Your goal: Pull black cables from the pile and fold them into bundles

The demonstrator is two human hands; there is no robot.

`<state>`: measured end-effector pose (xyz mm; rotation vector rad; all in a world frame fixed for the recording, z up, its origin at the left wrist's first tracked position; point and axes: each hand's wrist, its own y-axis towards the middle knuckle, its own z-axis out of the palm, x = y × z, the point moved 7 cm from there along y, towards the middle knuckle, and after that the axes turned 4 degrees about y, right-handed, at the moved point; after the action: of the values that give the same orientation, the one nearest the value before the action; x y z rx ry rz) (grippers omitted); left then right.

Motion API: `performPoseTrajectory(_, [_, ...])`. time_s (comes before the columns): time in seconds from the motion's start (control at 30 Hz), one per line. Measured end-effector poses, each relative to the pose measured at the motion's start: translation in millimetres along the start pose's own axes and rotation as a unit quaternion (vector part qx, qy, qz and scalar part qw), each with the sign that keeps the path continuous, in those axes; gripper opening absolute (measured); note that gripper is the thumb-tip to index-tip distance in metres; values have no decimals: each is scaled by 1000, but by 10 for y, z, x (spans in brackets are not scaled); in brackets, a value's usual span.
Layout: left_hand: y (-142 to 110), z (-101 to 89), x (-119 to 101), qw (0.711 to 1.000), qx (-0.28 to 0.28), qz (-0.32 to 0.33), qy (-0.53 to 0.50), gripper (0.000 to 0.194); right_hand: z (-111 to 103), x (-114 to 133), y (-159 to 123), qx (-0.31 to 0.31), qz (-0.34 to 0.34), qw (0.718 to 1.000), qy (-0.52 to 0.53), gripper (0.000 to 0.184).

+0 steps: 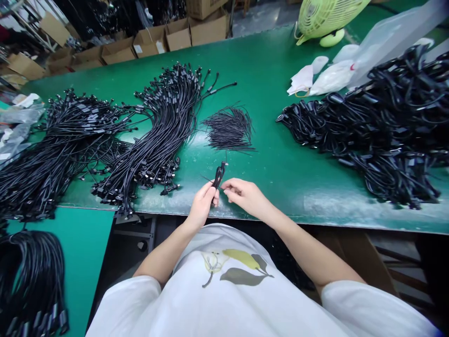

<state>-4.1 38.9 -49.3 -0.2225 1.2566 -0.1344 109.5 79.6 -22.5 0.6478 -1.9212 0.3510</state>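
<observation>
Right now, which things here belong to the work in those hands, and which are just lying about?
Seemingly part of the work:
left hand, holding the cable bundle
right hand, beside it
pile of thin black strips
loose cables on the left
heaped cables on the right

Apparently just lying about:
yellow-green fan
white bag
cardboard boxes
</observation>
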Motion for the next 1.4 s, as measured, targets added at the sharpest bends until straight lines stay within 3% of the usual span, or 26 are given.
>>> performPoseTrajectory(0.07, [22,-88,5,993,-35,43,107,39,12,212,-21,-48,-114,971,-204,17])
performPoseTrajectory(0.13, [27,-142,-35,971,-59,95,210,38,84,445,-69,-78,-246,895,-365,22])
performPoseTrajectory(0.23, [5,-153,-163,922,-71,181,334,33,209,652,-113,-64,-395,783,-476,22])
performPoseTrajectory(0.3, [4,-155,-208,899,-64,194,387,32,248,687,-80,-29,-427,744,-513,22])
performPoseTrajectory(0.4, [48,-205,-154,920,-29,129,368,28,300,705,-54,32,-443,711,-546,19])
performPoseTrajectory(0.5, [84,-247,-31,966,27,26,257,20,365,736,-113,87,-464,680,-561,18])
performPoseTrajectory(0.57, [88,-256,19,980,60,-25,190,21,389,753,-140,105,-462,661,-582,21])
performPoseTrajectory(0.7, [78,-246,67,980,100,-79,154,34,410,747,-120,119,-439,642,-618,22])
performPoseTrajectory(0.83, [84,-205,165,974,100,-96,177,30,513,643,-129,148,-432,627,-631,23])
performPoseTrajectory(0.93, [110,-169,251,973,91,-95,187,22,564,516,-114,154,-379,656,-635,26])
performPoseTrajectory(1.0, [140,-148,293,971,85,-92,205,19,541,403,-60,166,-316,701,-618,27])
performPoseTrajectory(1.1, [219,-115,290,970,61,-75,222,28,422,266,99,177,-252,754,-580,22])
performPoseTrajectory(1.17, [303,-91,215,982,22,-49,181,35,263,235,280,147,-201,810,-530,19])
performPoseTrajectory(1.23, [394,-59,77,995,-13,-10,102,38,74,240,458,77,-127,892,-427,23])
performPoseTrajectory(1.3, [466,-22,-96,999,-17,25,34,38,-52,236,549,1,-56,970,-238,30])
performPoseTrajectory(1.33, [484,-16,-187,999,-11,37,16,42,-66,207,559,-22,-21,992,-120,33])
performPoseTrajectory(1.4, [467,-54,-385,997,-2,74,32,53,-1,115,533,-30,43,995,83,37])
